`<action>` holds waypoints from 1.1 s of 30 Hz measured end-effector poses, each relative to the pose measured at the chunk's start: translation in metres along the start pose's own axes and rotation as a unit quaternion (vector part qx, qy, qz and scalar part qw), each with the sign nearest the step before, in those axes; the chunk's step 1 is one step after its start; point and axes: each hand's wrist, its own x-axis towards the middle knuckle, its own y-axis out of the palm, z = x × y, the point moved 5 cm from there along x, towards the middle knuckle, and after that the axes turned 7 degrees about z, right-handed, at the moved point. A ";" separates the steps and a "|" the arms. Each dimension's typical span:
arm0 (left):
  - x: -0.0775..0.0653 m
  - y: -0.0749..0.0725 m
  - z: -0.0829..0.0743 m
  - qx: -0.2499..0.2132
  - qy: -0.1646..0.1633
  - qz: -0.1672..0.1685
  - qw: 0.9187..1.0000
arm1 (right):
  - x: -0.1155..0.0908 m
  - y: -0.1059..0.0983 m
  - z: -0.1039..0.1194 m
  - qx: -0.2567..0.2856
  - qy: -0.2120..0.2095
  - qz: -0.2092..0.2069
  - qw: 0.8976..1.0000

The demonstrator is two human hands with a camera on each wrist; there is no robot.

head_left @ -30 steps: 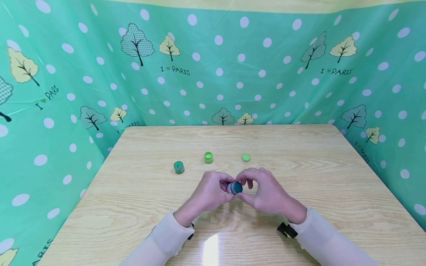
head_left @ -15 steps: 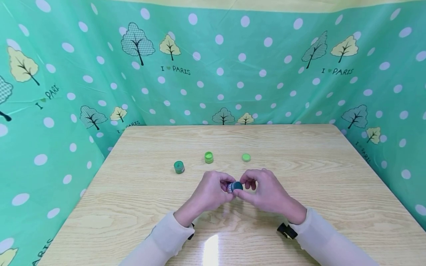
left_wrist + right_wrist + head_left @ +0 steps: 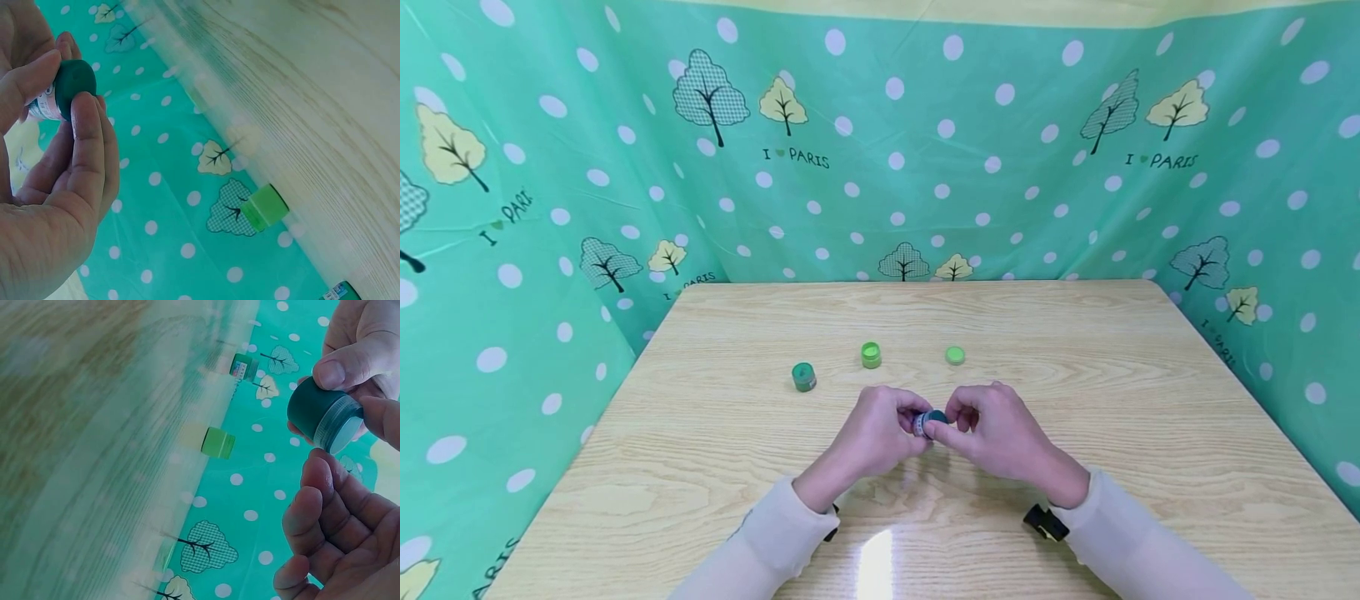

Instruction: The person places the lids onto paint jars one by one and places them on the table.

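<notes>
Between my two hands is a small paint jar (image 3: 312,409) with a dark teal body, a ridged rim and a printed label. My left hand (image 3: 880,429) grips its body, the thumb pressed along the side. From the other side my right hand (image 3: 996,429) pinches the lid end (image 3: 937,417) between thumb and fingertips. In the right wrist view, the right fingertips sit right at the ridged rim. Part of the label shows in the left wrist view, partly hidden by fingers. The jar is held over the wooden table (image 3: 1112,358).
Beyond my hands stand an uncapped light green paint jar (image 3: 871,356) and, left of it, a dark green jar (image 3: 803,377). A light green lid (image 3: 955,356) lies to the right of them. A dotted green cloth (image 3: 1022,200) hangs along the back and sides.
My right thumb has moved leftward over the jar's end and the right fingers have drawn back slightly to the right. The left hand and the other jars stay put.
</notes>
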 end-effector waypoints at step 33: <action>0.001 0.000 0.001 -0.005 0.000 0.001 1.000 | 0.000 -0.005 0.007 -0.002 -0.055 0.012 0.998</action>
